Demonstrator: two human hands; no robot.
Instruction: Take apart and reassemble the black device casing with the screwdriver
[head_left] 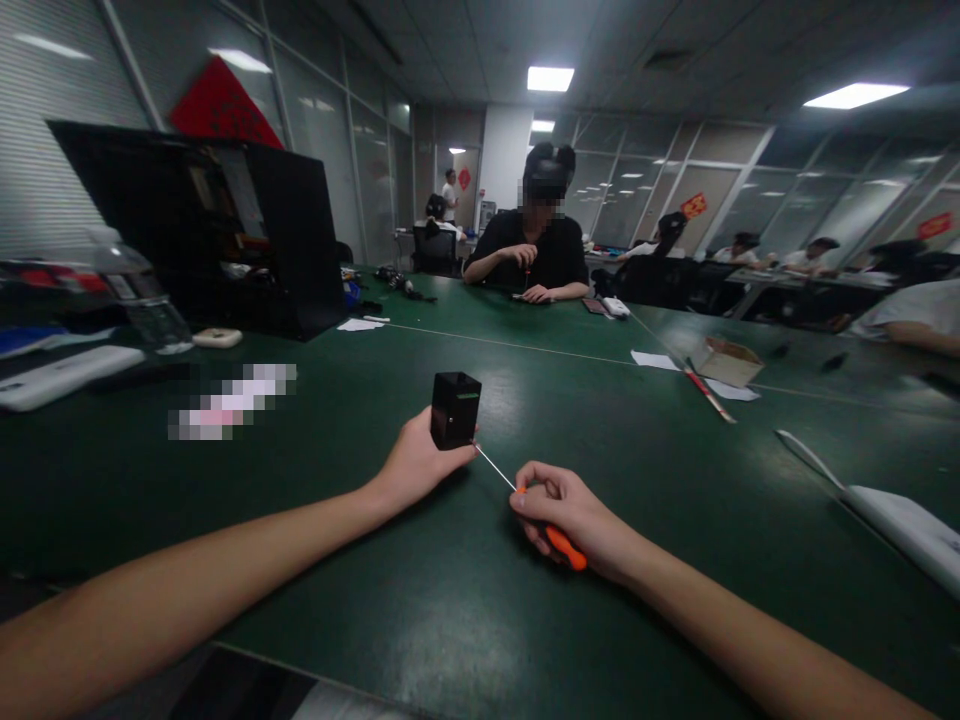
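Observation:
In the middle of the head view, my left hand [420, 457] is closed around the lower part of a small black box [455, 408], which stands upright with a small green strip near its top. My right hand [566, 510] grips a screwdriver [566, 548] by its orange and black handle. The thin metal shaft [496, 468] points up and left, and its tip meets the lower right edge of the box beside my left thumb. What the tip touches there is too small to make out.
A big black case [292, 235] and a clear plastic bottle [146, 295] stand at the left of the green table [480, 640]. Across it sits a person [536, 240] working with their hands. At the right lie a cardboard box [726, 362] and a white device [907, 530].

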